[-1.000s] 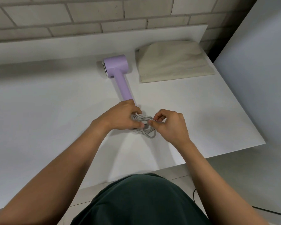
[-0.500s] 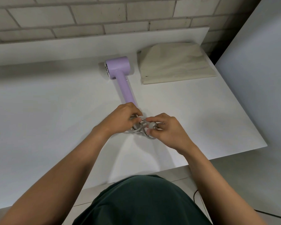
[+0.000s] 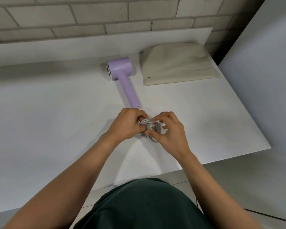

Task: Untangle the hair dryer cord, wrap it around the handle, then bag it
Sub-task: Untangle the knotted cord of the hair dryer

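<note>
Cord (image 3: 148,128) sits bunched in a grey knot just below the butt of the hair dryer (image 3: 122,76), whose handle runs lengthwise away from the person toward the bag (image 3: 177,66). Left hand (image 3: 127,123) clamps the bundle's left side; right hand (image 3: 169,129) pinches the plug (image 3: 151,126), wrists angled inward.

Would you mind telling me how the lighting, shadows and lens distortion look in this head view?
Head view: soft, even light with no glare on the white table; faint shadows fan toward the viewer under the left hand and right hand, and beside the hair dryer; wide-angle distortion bends the brick wall; the cord bundle looks slightly soft.
</note>
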